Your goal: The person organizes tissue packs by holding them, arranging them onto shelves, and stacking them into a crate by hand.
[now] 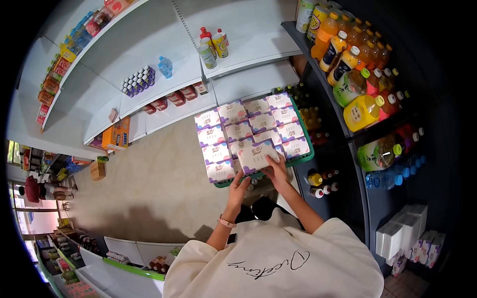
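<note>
Several white tissue packs with purple, pink and blue patterns (238, 130) are piled in rows in a green crate (304, 158). My left hand (238, 191) touches the lower left edge of one pack (258, 156) at the near side of the pile, its fingers pointing up. On that pack's right end lies my right hand (276, 170), fingers curled round the corner. The pack sits between both hands, slightly tilted and overlapping the packs beside it. Its underside is hidden.
White shelves (248, 45) ahead hold cans, small purple bottles (138, 81) and blue bottles (165, 67). At the right, dark shelves (354, 144) carry juice bottles (360, 112). An orange box (116, 133) stands at the left. A person (33, 189) is far left.
</note>
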Available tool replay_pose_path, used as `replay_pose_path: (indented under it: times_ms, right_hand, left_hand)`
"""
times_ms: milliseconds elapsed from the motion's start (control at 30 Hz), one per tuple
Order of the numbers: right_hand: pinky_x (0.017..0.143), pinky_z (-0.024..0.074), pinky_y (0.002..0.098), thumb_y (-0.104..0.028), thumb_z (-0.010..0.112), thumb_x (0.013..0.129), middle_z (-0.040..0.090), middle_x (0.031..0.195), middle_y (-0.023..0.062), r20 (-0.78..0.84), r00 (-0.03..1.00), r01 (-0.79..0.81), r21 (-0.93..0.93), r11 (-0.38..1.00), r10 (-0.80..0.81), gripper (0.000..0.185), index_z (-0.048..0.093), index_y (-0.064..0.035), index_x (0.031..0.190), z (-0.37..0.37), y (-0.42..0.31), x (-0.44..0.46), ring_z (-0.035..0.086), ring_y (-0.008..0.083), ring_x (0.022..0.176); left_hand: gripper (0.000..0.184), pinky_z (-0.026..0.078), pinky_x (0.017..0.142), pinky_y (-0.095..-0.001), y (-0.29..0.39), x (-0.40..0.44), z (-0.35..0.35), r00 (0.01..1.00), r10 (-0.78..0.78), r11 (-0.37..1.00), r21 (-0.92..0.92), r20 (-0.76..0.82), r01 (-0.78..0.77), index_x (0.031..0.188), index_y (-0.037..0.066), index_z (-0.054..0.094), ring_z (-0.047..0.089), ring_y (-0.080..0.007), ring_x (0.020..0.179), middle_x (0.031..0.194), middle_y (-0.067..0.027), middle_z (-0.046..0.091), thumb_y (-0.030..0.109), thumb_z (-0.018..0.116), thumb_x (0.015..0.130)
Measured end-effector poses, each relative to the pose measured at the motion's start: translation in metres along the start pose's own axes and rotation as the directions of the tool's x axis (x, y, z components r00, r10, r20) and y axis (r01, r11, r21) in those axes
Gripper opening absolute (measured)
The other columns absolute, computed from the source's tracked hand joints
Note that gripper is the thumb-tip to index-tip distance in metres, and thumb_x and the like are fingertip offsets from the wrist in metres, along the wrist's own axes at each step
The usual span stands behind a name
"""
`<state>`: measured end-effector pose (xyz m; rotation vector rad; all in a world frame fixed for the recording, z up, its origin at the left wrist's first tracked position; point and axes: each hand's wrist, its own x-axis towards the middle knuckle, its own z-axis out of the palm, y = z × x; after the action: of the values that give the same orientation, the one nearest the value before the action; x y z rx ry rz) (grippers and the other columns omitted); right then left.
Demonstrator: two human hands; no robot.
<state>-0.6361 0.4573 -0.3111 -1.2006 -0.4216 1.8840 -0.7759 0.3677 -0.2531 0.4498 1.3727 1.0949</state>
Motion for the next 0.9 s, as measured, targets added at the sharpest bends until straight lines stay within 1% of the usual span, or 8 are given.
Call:
replay_pose_path:
  times_ms: [167, 200, 367, 433, 567, 733, 833, 900]
  right_hand:
    - [0.079, 0.0463, 0.0357, -0.023, 0.071, 0.077, 0.052, 0.111, 0.0073, -0.087, 0.993, 0.072, -0.059, 0.996, -0.077, 0.061, 0.033, -0.0177, 0.125, 0.028, 0.019, 0.077, 0.054, 0.019, 0.095]
    - [0.077, 0.0467, 0.0355, -0.023, 0.071, 0.076, 0.052, 0.11, 0.0098, -0.129, 0.991, 0.018, -0.172, 0.985, -0.041, 0.064, 0.031, -0.0156, 0.126, 0.031, 0.022, 0.094, 0.054, 0.0192, 0.096]
    - [0.078, 0.0487, 0.0355, -0.023, 0.073, 0.074, 0.048, 0.113, 0.0123, -0.14, 0.98, 0.102, -0.268, 0.958, -0.144, 0.067, 0.03, -0.0143, 0.126, 0.047, 0.049, 0.171, 0.053, 0.0215, 0.098]
    - [0.081, 0.0487, 0.0364, -0.024, 0.072, 0.075, 0.045, 0.117, 0.0131, -0.173, 0.979, 0.06, -0.26, 0.964, -0.107, 0.069, 0.03, -0.014, 0.127, 0.056, 0.051, 0.186, 0.051, 0.0229, 0.102]
    - [0.082, 0.0485, 0.0373, -0.026, 0.072, 0.073, 0.042, 0.12, 0.0122, -0.23, 0.972, -0.014, -0.251, 0.968, -0.045, 0.071, 0.029, -0.0147, 0.129, 0.076, 0.056, 0.209, 0.05, 0.0236, 0.106]
    - [0.076, 0.0504, 0.0332, -0.02, 0.07, 0.074, 0.042, 0.12, 0.0158, -0.266, 0.964, -0.073, -0.18, 0.981, 0.022, 0.065, 0.033, -0.0094, 0.127, 0.087, 0.065, 0.223, 0.057, 0.0221, 0.091]
    - [0.074, 0.05, 0.0308, -0.018, 0.069, 0.074, 0.044, 0.116, 0.0174, -0.31, 0.822, 0.048, -0.799, 0.6, -0.478, 0.058, 0.04, -0.0059, 0.123, 0.098, 0.07, 0.23, 0.057, 0.0215, 0.091]
    - [0.084, 0.046, 0.0339, -0.021, 0.069, 0.074, 0.041, 0.124, 0.0225, -0.193, 0.775, 0.086, -0.912, 0.402, -0.602, 0.058, 0.043, -0.0044, 0.123, 0.101, 0.065, 0.24, 0.054, 0.0292, 0.102]
  left_hand:
    - [0.049, 0.037, 0.094, -0.0283, 0.0, 0.028, -0.019, 0.998, -0.06, 0.998, -0.015, 0.001, 0.06, 0.132, 0.003, 0.04, 0.043, -0.0151, 0.113, 0.131, -0.0068, 0.041, 0.022, 0.051, 0.088]
    - [0.049, 0.037, 0.094, -0.0296, 0.004, 0.032, -0.023, 0.997, -0.075, 0.997, 0.005, 0.025, 0.075, 0.131, 0.001, 0.039, 0.044, -0.0171, 0.114, 0.13, -0.0098, 0.042, 0.021, 0.05, 0.089]
    - [0.043, 0.037, 0.091, -0.0271, -0.006, 0.073, -0.066, 0.986, -0.101, 0.988, 0.134, 0.132, 0.083, 0.129, 0.004, 0.044, 0.049, -0.0162, 0.108, 0.122, -0.0075, 0.052, 0.02, 0.051, 0.089]
    - [0.041, 0.038, 0.089, -0.0268, 0.022, 0.082, -0.074, 0.977, -0.155, 0.971, 0.203, 0.146, 0.124, 0.127, 0.004, 0.046, 0.05, -0.0162, 0.107, 0.12, -0.0079, 0.053, 0.019, 0.051, 0.089]
    - [0.036, 0.044, 0.082, -0.0281, 0.027, 0.129, -0.12, 0.963, -0.043, 0.935, 0.35, 0.268, -0.056, 0.122, 0.004, 0.049, 0.056, -0.0184, 0.099, 0.115, -0.0089, 0.056, 0.015, 0.052, 0.088]
    - [0.033, 0.042, 0.083, -0.0279, 0.076, 0.182, -0.161, 0.978, -0.093, 0.921, 0.389, 0.189, 0.013, 0.119, 0.005, 0.053, 0.055, -0.0169, 0.096, 0.113, -0.0082, 0.058, 0.014, 0.051, 0.087]
    - [0.032, 0.043, 0.079, -0.0299, 0.078, 0.215, -0.196, 0.993, 0.013, 0.904, 0.424, 0.119, -0.062, 0.116, 0.002, 0.052, 0.054, -0.0194, 0.092, 0.105, -0.0108, 0.057, 0.013, 0.052, 0.085]
    - [0.041, 0.045, 0.077, -0.0319, 0.083, 0.227, -0.211, 0.998, 0.058, 0.871, 0.488, 0.005, -0.053, 0.121, 0.002, 0.045, 0.051, -0.023, 0.095, 0.117, -0.0172, 0.044, 0.012, 0.055, 0.083]
